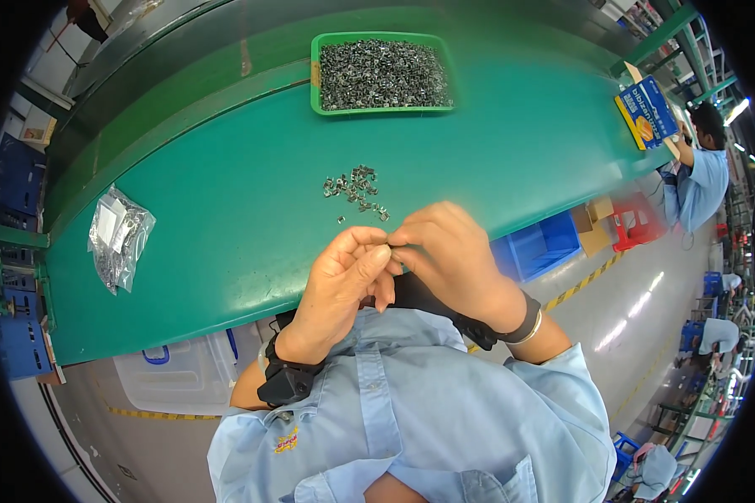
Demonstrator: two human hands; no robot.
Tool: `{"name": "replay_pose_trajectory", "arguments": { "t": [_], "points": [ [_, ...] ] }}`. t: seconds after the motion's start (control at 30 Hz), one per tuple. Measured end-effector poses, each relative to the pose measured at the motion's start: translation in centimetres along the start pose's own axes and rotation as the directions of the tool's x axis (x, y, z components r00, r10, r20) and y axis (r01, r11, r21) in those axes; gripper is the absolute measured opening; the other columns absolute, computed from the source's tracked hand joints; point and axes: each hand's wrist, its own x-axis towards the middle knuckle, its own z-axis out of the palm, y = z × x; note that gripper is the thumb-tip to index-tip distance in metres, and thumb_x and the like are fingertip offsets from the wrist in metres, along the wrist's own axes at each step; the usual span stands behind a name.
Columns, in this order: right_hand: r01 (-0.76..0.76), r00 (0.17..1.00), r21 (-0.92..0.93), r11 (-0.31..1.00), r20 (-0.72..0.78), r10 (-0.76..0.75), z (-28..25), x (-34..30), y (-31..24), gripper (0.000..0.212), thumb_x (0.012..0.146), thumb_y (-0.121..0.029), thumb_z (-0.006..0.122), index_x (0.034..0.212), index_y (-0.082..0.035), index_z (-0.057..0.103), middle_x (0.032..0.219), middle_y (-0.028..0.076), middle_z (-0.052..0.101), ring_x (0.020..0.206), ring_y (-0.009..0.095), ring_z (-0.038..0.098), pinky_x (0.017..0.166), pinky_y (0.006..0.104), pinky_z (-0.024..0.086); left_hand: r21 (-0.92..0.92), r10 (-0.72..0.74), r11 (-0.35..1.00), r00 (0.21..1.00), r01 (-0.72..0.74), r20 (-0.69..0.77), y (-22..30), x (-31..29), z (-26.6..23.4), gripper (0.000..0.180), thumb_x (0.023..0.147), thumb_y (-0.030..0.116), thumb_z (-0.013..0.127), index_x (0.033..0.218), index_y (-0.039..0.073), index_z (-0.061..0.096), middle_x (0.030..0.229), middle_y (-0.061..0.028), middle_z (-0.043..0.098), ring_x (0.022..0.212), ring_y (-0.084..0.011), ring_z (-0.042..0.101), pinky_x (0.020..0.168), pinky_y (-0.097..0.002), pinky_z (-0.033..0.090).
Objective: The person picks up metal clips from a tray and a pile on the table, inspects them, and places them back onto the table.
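Observation:
My left hand and my right hand meet fingertip to fingertip just in front of my chest, over the table's near edge. Both are closed in a pinch, and whatever lies between the fingers is too small and too covered to name. Just beyond them a loose pile of small shiny metal pieces lies on the green tabletop. Farther back stands a green plastic tray, filled with many more small metal pieces of similar look.
A clear plastic bag with contents lies at the left. At the far right stands a blue and yellow box, beside a co-worker in a light blue shirt. Below the table edge are a blue bin and a clear storage box.

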Motion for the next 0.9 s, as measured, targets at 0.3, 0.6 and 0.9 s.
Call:
{"name": "replay_pose_trajectory", "arguments": {
  "t": [0.3, 0.6, 0.9],
  "points": [
    [-0.002, 1.0, 0.06, 0.998, 0.015, 0.001, -0.1, 0.1, -0.3, 0.025, 0.069, -0.004, 0.074, 0.089, -0.008, 0.061, 0.085, 0.005, 0.061, 0.078, 0.023, 0.058, 0.066, 0.0329, 0.046, -0.122, -0.009, 0.992, 0.996, 0.02, 0.09, -0.1, -0.1, -0.8, 0.018, 0.095, 0.017, 0.052, 0.103, 0.001, 0.053, 0.085, -0.0105, 0.062, 0.059, -0.0139, 0.058, 0.05, -0.0256, 0.044],
    [-0.02, 0.998, 0.171, 0.985, -0.06, 0.031, 0.2, -0.4, -0.1, 0.024, 0.07, -0.001, 0.072, 0.091, -0.008, 0.061, 0.084, 0.004, 0.061, 0.076, 0.022, 0.058, 0.064, 0.032, 0.046, -0.142, -0.039, 0.988, 0.994, 0.053, 0.104, 0.0, -0.3, -0.7, 0.021, 0.096, 0.018, 0.05, 0.106, 0.001, 0.053, 0.086, -0.0112, 0.062, 0.062, -0.0146, 0.058, 0.051, -0.0257, 0.044],
    [-0.003, 0.997, 0.124, 0.992, -0.082, 0.013, 0.6, -1.0, 0.2, 0.024, 0.071, -0.001, 0.072, 0.091, -0.008, 0.061, 0.084, 0.004, 0.061, 0.075, 0.022, 0.058, 0.064, 0.0315, 0.047, -0.061, -0.035, 0.997, 0.999, 0.037, 0.034, 0.1, -0.5, -0.1, 0.019, 0.095, 0.019, 0.052, 0.104, 0.001, 0.053, 0.086, -0.0099, 0.061, 0.062, -0.0135, 0.058, 0.051, -0.0255, 0.045]
  ]
}}
